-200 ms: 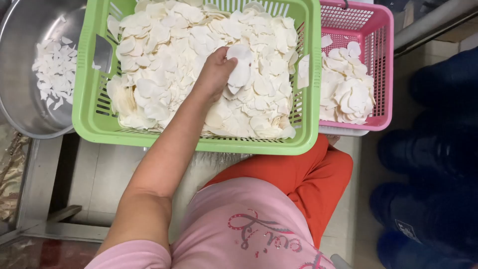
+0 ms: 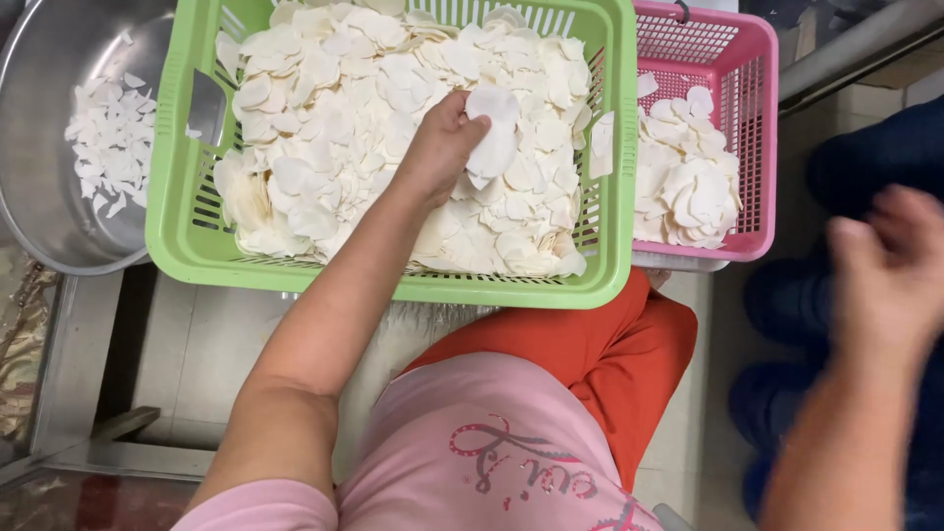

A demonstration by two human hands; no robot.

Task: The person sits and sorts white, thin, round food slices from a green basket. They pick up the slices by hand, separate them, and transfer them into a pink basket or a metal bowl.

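— Left hand pinches one white slice between thumb and fingers, on top of the pile in the green basket.
— And the right hand?
— It is blurry, off to the side by the pink basket. I cannot tell if it is open.
— What is beside the green one?
— A metal bowl with small white bits.

The right hand is blurred, so its fingers cannot be told apart, nor whether they hold anything. The left hand covers the slices beneath it. The green basket hides part of the pink basket, and its far rim is cut off. The bowl runs off the left edge.
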